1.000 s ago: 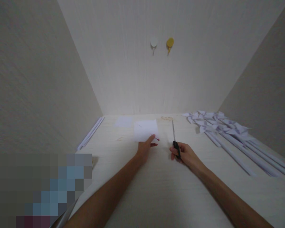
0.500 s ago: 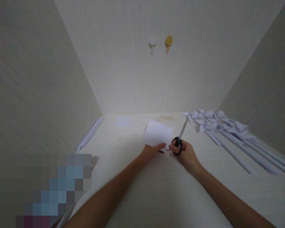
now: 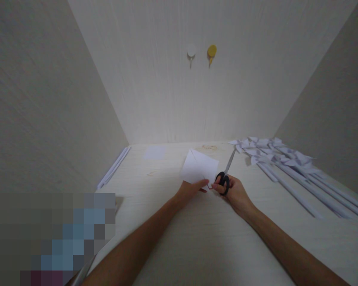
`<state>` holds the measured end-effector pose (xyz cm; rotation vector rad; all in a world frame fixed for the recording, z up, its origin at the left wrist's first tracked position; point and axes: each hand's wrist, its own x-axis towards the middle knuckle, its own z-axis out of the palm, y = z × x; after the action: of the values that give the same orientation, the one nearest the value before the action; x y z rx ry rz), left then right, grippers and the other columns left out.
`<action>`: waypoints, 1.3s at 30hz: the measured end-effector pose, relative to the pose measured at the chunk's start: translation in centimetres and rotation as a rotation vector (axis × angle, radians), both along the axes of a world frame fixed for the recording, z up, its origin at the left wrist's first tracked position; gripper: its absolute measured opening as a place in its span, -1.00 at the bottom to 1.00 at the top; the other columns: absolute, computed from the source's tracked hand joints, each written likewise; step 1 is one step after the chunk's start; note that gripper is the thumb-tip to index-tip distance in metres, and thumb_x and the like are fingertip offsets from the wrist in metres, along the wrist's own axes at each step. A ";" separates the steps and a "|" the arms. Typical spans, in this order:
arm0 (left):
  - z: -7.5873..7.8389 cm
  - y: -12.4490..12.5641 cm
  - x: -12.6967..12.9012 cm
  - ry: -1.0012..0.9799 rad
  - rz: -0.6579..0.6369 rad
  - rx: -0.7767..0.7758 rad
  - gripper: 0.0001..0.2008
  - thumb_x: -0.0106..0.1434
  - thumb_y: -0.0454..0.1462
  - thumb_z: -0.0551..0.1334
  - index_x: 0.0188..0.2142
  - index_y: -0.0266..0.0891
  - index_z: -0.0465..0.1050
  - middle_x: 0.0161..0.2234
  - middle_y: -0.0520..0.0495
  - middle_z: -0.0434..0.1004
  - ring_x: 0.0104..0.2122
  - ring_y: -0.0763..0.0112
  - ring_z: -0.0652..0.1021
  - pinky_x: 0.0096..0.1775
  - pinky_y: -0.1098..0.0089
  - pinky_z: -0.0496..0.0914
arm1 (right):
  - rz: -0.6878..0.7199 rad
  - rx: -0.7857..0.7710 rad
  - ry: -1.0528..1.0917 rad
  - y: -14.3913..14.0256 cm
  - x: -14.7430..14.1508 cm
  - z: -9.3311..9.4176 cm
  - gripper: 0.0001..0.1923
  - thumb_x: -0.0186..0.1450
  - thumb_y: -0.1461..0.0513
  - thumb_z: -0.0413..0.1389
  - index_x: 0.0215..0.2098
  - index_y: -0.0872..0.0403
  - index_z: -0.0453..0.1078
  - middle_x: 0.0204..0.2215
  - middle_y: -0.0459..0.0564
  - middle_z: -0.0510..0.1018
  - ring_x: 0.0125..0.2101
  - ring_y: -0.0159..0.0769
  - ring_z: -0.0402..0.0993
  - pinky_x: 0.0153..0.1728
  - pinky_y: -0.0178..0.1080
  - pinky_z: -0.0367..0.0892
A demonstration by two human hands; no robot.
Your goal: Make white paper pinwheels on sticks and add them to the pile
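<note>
A square sheet of white paper [image 3: 198,167], with crease lines across it, is tilted up over the table. My left hand [image 3: 191,191] pinches its lower edge, thumb on top. My right hand [image 3: 234,194] has black-handled scissors [image 3: 226,176] hooked on it, the closed blades pointing up and away. The thumb and finger of that same hand are at the paper's lower right corner, close to my left thumb. A small dark reddish line shows between the fingertips; I cannot make out what it is.
Several rolled paper sticks with folded pinwheel-like tops [image 3: 286,159] lie along the right. White paper rolls [image 3: 113,169] rest by the left wall. Near the back are a small paper square [image 3: 154,152] and thin tan bits [image 3: 209,147]. Two hooks, white [image 3: 191,51] and yellow [image 3: 211,51], hang on the wall.
The paper has shifted very slightly to the right and tilted a little. Both hands keep nearly the same place and grip.
</note>
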<state>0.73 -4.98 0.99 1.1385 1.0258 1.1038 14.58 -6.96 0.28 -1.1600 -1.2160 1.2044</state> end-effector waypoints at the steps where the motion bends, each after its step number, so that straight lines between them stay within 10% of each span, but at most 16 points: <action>1: 0.0 0.0 0.0 -0.005 -0.002 0.003 -0.88 -0.16 -0.30 0.28 -0.59 -0.32 0.40 -0.54 -0.05 0.47 -0.56 0.44 0.44 -0.54 0.45 0.37 | 0.003 -0.010 0.001 0.0 0.0 0.1 -0.68 -0.16 0.13 0.23 -0.59 0.11 0.20 -0.77 -0.25 0.19 -0.74 -0.56 0.03 -0.73 -0.41 -0.06; 22: 0.0 0.2 -0.1 -0.096 0.072 -0.065 -0.86 -0.19 -0.31 0.30 -0.56 -0.30 0.42 -0.51 -0.02 0.47 -0.55 0.46 0.45 -0.53 0.45 0.38 | 0.004 0.040 -0.073 0.2 0.1 -0.2 -0.72 -0.16 0.15 0.22 -0.58 0.10 0.23 -0.68 -0.20 0.31 -0.64 -0.50 0.16 -0.63 -0.40 0.06; 39: -0.1 0.7 -0.5 -0.230 0.168 -0.111 -0.83 -0.23 -0.31 0.32 -0.58 -0.34 0.40 -0.49 -0.04 0.45 -0.54 0.47 0.45 -0.57 0.47 0.38 | -0.176 0.151 -1.060 0.9 5.0 0.8 -0.81 0.06 0.18 0.03 -0.40 0.12 0.35 -0.47 0.06 0.49 -0.46 -0.24 0.38 -0.48 -0.30 0.17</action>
<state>0.22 -4.33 0.86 0.8268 1.0004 1.2634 19.54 -6.10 1.03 -1.8173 -1.8594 0.2885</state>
